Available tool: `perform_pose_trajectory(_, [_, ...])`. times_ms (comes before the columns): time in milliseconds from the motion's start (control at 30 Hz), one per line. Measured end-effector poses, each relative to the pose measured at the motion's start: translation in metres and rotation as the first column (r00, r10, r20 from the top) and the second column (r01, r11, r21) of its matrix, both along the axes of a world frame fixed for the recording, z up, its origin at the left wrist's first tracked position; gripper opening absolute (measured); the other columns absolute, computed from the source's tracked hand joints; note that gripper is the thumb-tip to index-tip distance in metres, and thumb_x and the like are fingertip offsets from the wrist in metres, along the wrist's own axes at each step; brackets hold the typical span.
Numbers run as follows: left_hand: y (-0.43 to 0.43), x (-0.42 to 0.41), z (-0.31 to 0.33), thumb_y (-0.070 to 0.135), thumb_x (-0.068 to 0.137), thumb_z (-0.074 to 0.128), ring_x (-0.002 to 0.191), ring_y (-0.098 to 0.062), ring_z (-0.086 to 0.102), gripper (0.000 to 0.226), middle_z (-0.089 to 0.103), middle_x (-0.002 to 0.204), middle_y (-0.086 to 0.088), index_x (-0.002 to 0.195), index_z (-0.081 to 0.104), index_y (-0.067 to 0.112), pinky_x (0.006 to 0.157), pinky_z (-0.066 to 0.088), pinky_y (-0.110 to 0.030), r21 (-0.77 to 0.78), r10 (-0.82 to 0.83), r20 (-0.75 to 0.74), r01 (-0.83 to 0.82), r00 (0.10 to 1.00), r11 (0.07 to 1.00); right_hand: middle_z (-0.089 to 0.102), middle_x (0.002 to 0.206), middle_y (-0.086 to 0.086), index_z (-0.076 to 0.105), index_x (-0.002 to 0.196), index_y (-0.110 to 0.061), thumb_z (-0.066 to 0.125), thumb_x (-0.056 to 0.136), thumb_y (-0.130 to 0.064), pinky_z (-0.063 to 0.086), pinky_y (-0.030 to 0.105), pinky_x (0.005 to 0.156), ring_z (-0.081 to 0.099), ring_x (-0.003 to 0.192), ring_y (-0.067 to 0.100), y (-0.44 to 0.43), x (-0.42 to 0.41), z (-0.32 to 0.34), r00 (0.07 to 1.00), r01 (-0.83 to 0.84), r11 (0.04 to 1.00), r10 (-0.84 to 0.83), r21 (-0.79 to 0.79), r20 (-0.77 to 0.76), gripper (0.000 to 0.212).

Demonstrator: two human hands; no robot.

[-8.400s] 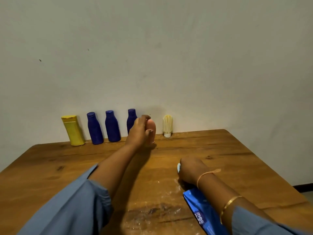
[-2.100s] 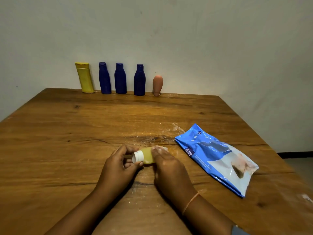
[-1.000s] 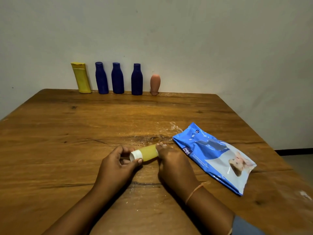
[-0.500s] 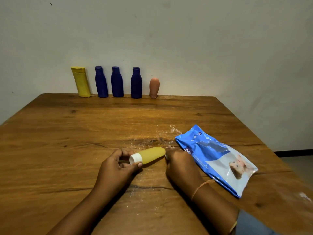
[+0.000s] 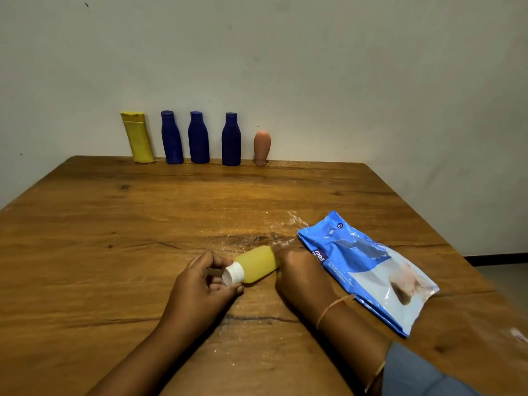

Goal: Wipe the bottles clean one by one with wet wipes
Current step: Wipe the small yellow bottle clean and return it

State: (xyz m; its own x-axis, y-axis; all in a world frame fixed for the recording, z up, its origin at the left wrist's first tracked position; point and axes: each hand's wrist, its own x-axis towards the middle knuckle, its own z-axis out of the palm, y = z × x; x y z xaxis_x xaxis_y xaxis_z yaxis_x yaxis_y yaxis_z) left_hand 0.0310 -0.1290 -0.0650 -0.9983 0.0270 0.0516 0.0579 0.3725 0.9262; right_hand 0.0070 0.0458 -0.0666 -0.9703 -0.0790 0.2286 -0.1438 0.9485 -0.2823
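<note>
A small yellow bottle (image 5: 257, 262) with a white cap lies on its side, low over the wooden table (image 5: 100, 252). My left hand (image 5: 200, 284) pinches its cap end between thumb and fingers. My right hand (image 5: 300, 275) is curled over the bottle's rounded far end, with the wet wipe almost wholly hidden under its fingers. Upright against the wall at the back stand a tall yellow bottle (image 5: 138, 137), three dark blue bottles (image 5: 171, 138) (image 5: 198, 138) (image 5: 231, 140) and a small pinkish bottle (image 5: 262, 147) resting on its cap.
A blue and white pack of wet wipes (image 5: 365, 267) lies flat just right of my right hand. A wet, smeared patch (image 5: 257, 235) marks the wood beyond the bottle. The table's right edge drops off past the pack.
My right hand slid off the bottle's rounded end half a second ago and has come back onto it. My left hand keeps its hold on the cap.
</note>
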Motion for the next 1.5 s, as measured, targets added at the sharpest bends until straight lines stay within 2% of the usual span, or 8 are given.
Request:
perform_pose_trajectory(133, [-0.001,0.000,-0.001,0.001,0.066,0.080,0.051,-0.001,0.049,0.037,0.061,0.085,-0.001,0.088,0.060,0.023,0.055,0.050,-0.020,-0.006,-0.023,-0.016,0.023,1.000,1.000,0.068,0.098,0.013,0.065,0.104,-0.010,0.047,0.081,-0.009,0.048,0.032,0.077,0.062,0.092,0.030,-0.018,0.003,0.013,1.000,0.030,0.994,-0.030,-0.108,-0.006,0.029])
perform_pose_trajectory(333, [-0.002,0.000,0.002,-0.001,0.075,0.071,0.055,-0.009,0.054,0.027,0.062,0.081,-0.006,0.081,0.058,0.021,0.056,0.051,-0.030,-0.001,-0.045,-0.047,0.045,0.998,0.999,0.068,0.106,0.010,0.064,0.112,-0.009,0.047,0.082,-0.015,0.047,0.031,0.091,0.061,0.098,0.023,-0.053,0.026,0.024,0.947,-0.316,0.910,0.287,-0.270,-0.141,0.035])
perform_pose_trajectory(633, [0.000,0.002,0.004,0.015,0.070,0.080,0.061,-0.010,0.056,0.026,0.060,0.083,0.001,0.082,0.058,0.021,0.052,0.049,-0.022,-0.107,-0.007,-0.090,-0.003,0.996,0.994,0.070,0.097,0.007,0.070,0.097,-0.015,0.052,0.082,-0.010,0.046,0.029,0.074,0.063,0.093,0.024,0.000,-0.018,0.009,0.999,-0.028,0.987,0.026,-0.158,-0.020,0.024])
perform_pose_trajectory(767, [-0.001,0.000,0.011,0.015,0.081,0.070,0.074,-0.005,0.063,0.021,0.061,0.094,0.004,0.095,0.059,0.026,0.061,0.055,-0.026,0.051,0.071,-0.080,-0.067,0.994,0.996,0.073,0.094,-0.001,0.074,0.088,-0.021,0.053,0.084,-0.010,0.050,0.033,0.087,0.066,0.094,0.018,0.001,-0.018,0.018,0.978,0.158,0.614,-0.203,-0.774,0.039,0.024])
perform_pose_trajectory(833, [0.000,-0.001,0.009,0.011,0.087,0.062,0.074,-0.013,0.062,0.028,0.060,0.099,-0.003,0.102,0.060,0.036,0.066,0.057,-0.035,0.237,0.056,-0.004,-0.053,0.998,0.970,0.073,0.090,-0.006,0.073,0.082,-0.025,0.048,0.079,-0.010,0.052,0.035,0.086,0.066,0.090,0.012,-0.002,-0.016,0.022,0.970,0.125,0.504,-0.242,-0.854,-0.001,0.029])
perform_pose_trajectory(1033, [0.003,-0.002,0.002,0.003,0.087,0.060,0.089,-0.024,0.066,0.033,0.065,0.109,-0.007,0.096,0.068,0.034,0.076,0.057,-0.042,0.299,0.004,0.045,-0.017,0.999,0.954,0.071,0.104,0.003,0.071,0.101,-0.009,0.047,0.073,-0.003,0.036,0.007,0.090,0.062,0.098,0.010,-0.031,0.015,0.014,0.964,-0.177,0.874,0.062,-0.452,-0.257,0.037])
perform_pose_trajectory(1267, [0.001,-0.004,0.001,-0.004,0.087,0.054,0.082,-0.010,0.068,0.043,0.071,0.094,0.006,0.096,0.062,0.037,0.078,0.058,-0.035,0.168,0.036,0.033,-0.041,0.999,0.985,0.066,0.114,0.012,0.064,0.112,-0.005,0.044,0.077,-0.014,0.040,0.038,0.103,0.060,0.110,0.023,-0.055,0.022,0.006,0.883,-0.367,0.922,0.303,-0.125,-0.358,0.041])
perform_pose_trajectory(1500, [0.003,-0.007,0.002,0.003,0.083,0.065,0.075,-0.018,0.071,0.022,0.073,0.084,0.000,0.091,0.067,0.024,0.070,0.059,-0.038,0.261,0.050,0.101,-0.075,0.994,0.963,0.064,0.119,0.010,0.061,0.118,-0.008,0.058,0.080,-0.012,0.045,0.037,0.099,0.058,0.113,0.022,-0.026,0.005,-0.005,0.853,-0.398,0.917,0.364,-0.015,-0.375,0.038])
